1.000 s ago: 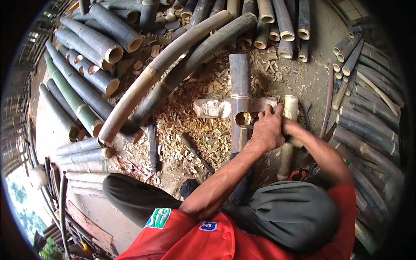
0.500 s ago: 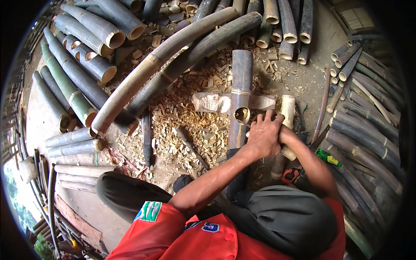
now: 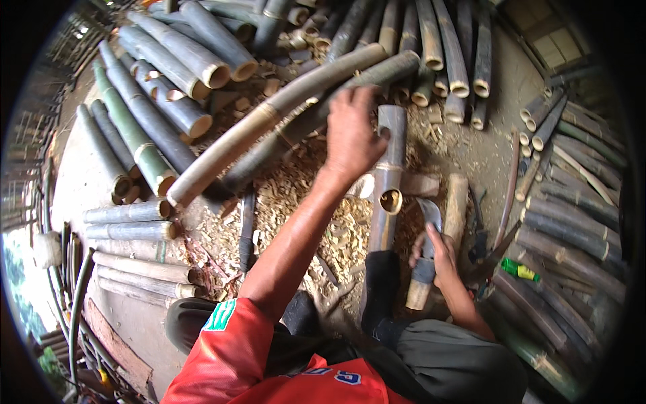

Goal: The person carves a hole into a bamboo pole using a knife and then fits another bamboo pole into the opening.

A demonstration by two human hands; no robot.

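Observation:
A dark bamboo section (image 3: 388, 158) with a hole cut in its side lies pointing away from me. Beneath it runs a pale wood block (image 3: 422, 185) set crosswise. One of my feet, in a dark covering (image 3: 381, 273), rests at the bamboo's near end. My left hand (image 3: 354, 128), slightly blurred, is raised beside the far end, thumb apart from the fingers, with nothing visible in it. To the right of the bamboo, my right hand (image 3: 439, 254) grips a knife (image 3: 431, 214) with a broad curved blade and a dark-wrapped wooden handle, blade pointing away.
Wood shavings (image 3: 289, 202) cover the ground. Two long bamboo poles (image 3: 269, 114) lie slanting at left. Bamboo stacks (image 3: 572, 229) line the right side; more bamboo tubes (image 3: 171, 54) lie far left. A short pale log (image 3: 455, 205) and a green bottle (image 3: 519, 270) are at right.
My hands were together by the hole in the bamboo. The left has risen away toward the far end, and the right has drawn back nearer me with the knife. The view has shifted.

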